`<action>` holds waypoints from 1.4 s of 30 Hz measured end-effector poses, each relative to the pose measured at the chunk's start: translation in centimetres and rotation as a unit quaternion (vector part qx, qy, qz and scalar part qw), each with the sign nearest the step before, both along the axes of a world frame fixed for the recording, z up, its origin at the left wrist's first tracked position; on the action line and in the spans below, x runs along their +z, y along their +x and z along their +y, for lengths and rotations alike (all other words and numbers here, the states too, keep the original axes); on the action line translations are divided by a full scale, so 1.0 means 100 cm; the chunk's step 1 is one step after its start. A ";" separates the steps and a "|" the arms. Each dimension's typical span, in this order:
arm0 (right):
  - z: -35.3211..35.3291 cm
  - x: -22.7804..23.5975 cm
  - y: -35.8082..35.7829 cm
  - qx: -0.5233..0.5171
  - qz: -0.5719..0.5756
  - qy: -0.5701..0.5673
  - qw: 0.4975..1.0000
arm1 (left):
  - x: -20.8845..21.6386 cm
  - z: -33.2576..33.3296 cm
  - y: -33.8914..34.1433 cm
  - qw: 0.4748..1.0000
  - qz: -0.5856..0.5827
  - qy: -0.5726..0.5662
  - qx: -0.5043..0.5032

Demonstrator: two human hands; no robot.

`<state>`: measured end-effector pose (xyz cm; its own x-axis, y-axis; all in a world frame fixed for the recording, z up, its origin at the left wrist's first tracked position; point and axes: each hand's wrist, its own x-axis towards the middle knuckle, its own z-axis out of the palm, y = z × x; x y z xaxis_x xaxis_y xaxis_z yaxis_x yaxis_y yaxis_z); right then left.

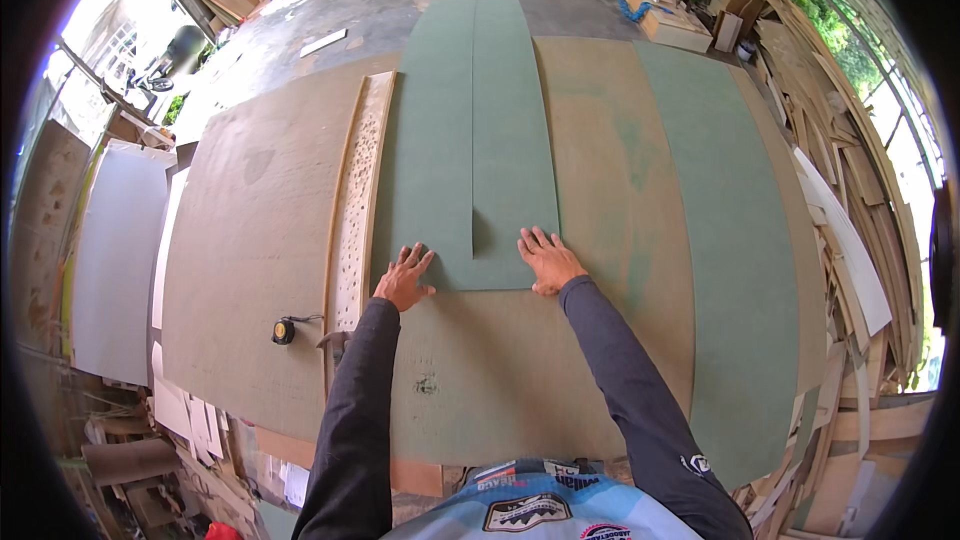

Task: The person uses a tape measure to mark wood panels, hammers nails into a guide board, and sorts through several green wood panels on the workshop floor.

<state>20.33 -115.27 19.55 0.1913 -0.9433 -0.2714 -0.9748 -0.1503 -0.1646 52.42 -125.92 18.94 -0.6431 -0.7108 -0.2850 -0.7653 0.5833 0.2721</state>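
A long green sheet (430, 140) lies over the brown work table, its near edge just in front of me. A straight line or seam runs along its length, and a small dark gap or shadow shows at the line's near end. My left hand (404, 280) rests at the sheet's near left corner, fingers spread. Near the right edge lies my right hand (550, 262), flat with the fingers apart. Both hands touch the sheet, and neither grips anything. Left of the sheet is a narrow wooden tray-like board (362, 155) with many small holes or dots.
A black and yellow tape measure (284, 330) sits on the brown table (240, 240). Beside my left sleeve is a curved dark tool (335, 339), partly hidden. Another green strip (740, 240) runs along the right. Stacked wood offcuts (850, 160) flank the table's right side.
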 end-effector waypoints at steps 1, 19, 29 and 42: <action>-0.006 0.000 -0.002 0.000 -0.003 -0.005 1.000 | -0.001 -0.005 -0.002 1.000 0.001 -0.002 0.001; -0.055 -0.005 -0.016 -0.021 0.020 -0.011 1.000 | -0.008 -0.057 -0.018 0.999 0.020 -0.024 -0.005; -0.034 0.005 -0.028 0.052 0.088 -0.121 0.987 | 0.007 -0.053 -0.012 0.949 -0.083 -0.258 -0.163; -0.003 0.018 -0.082 0.126 0.292 -0.300 0.900 | 0.036 -0.068 -0.044 0.887 -0.062 -0.432 -0.148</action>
